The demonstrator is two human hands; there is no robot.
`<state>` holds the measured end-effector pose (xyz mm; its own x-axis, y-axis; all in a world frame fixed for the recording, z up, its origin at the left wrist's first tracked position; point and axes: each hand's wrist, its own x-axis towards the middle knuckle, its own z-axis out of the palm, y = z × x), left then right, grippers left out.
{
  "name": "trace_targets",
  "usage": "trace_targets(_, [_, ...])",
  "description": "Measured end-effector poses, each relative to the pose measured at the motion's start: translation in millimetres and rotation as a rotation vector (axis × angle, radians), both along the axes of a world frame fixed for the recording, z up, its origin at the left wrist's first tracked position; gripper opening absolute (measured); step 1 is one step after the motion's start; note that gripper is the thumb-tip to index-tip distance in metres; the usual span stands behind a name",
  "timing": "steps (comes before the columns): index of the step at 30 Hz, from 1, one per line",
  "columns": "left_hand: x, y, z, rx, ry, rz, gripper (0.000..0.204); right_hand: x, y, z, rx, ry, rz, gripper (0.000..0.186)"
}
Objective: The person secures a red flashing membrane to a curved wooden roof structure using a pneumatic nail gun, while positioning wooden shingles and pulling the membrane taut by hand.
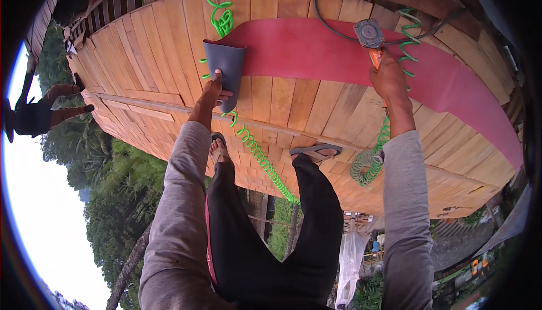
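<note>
Left hand [213, 91] pinching the lower end of a grey flexible sheet [224, 67] on the wooden plank roof [293, 107], at the red strip's [316, 50] left end, right hand [388, 76] closed around an orange-handled pneumatic tool [370, 36], handle mostly hidden, green coiled hose [259, 160] partly hidden behind the legs.

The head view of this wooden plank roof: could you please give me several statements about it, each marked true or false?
1. The left hand grips the dark grey flexible sheet. True.
2. The right hand is empty. False: it holds an orange-handled power tool with a round head.
3. A broad red strip lies across the wooden plank roof. True.
4. The coiled hose is blue. False: it is green.
5. The feet are bare. False: grey sandals show.
</note>
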<state>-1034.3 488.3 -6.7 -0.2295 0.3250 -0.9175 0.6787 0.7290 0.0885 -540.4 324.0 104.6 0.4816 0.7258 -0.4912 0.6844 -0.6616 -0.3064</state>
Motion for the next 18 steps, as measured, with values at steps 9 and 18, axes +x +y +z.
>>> trace_targets(9, [-36, -2, -24, 0.435, 0.355, -0.554, 0.096, -7, 7, -16, 0.143, -0.150, -0.039, 0.049])
trace_targets(18, [-28, -13, -29, 0.699, 0.229, -0.333, 0.103, -109, -28, -32, 0.326, -0.326, -0.277, 0.059])
